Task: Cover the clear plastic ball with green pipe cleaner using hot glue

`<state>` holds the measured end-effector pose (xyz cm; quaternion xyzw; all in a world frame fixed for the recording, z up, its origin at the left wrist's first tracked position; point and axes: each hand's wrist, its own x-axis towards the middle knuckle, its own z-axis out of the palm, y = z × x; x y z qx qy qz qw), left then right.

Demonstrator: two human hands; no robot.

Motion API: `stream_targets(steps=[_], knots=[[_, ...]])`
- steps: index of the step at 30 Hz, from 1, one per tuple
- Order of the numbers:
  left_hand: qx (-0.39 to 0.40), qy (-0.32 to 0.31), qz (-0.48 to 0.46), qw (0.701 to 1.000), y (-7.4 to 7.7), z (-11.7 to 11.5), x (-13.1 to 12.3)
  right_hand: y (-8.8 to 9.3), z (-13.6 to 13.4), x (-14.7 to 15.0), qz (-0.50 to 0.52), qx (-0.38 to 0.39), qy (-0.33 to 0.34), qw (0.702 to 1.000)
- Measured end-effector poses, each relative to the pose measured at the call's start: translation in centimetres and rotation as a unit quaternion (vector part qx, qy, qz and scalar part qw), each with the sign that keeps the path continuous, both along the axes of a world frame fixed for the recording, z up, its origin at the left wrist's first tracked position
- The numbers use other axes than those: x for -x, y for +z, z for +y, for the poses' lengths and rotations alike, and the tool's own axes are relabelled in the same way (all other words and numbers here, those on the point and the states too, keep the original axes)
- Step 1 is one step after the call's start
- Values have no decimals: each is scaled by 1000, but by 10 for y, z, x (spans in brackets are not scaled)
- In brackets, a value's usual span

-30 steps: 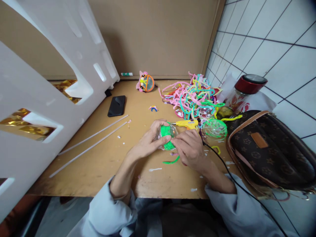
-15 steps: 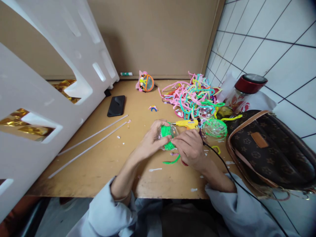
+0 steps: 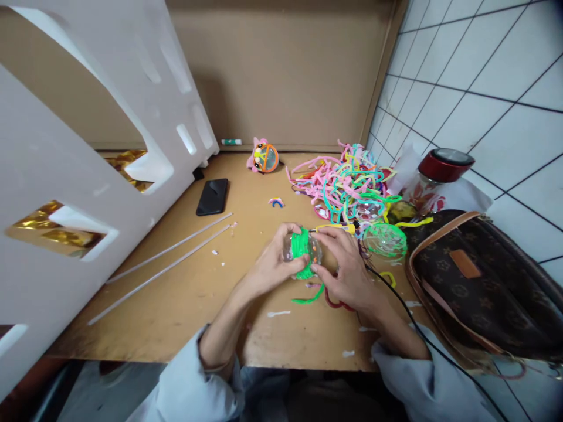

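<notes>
My left hand (image 3: 278, 261) grips the left side of a clear plastic ball (image 3: 315, 251) with a green pipe cleaner (image 3: 300, 243) wound in a band round its middle. My right hand (image 3: 345, 264) is curved round the ball's right side, its thumb at the lower edge and its fingers at the upper edge. A yellow glue gun (image 3: 348, 227) lies just behind my right hand, partly hidden by it. A loose green strip (image 3: 310, 299) and a dark red pipe cleaner (image 3: 336, 302) lie on the table below the ball.
At the back right is a tangled heap of coloured pipe cleaners (image 3: 347, 184), beside a green-wound ball (image 3: 386, 240). A brown handbag (image 3: 492, 281) and a red-lidded jar (image 3: 444, 170) stand right. Leftward lie a phone (image 3: 212, 197), two white sticks (image 3: 162, 271) and a white plastic frame (image 3: 176, 99).
My right hand has opened from a pinch at the green band and now spans the ball's right side. My left hand keeps its hold. The view has tilted slightly up.
</notes>
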<state>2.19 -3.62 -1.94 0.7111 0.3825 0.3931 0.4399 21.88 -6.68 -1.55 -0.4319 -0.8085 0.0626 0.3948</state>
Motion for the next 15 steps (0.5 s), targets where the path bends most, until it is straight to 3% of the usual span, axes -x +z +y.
stream_targets(steps=[7, 15], knots=[[-54, -10, 33, 998, 6, 0, 0, -1, 0, 3, -8, 26, 5, 1000], [-24, -4, 20, 999, 7, -3, -1, -1, 1, 3, -29, 21, 10, 999]])
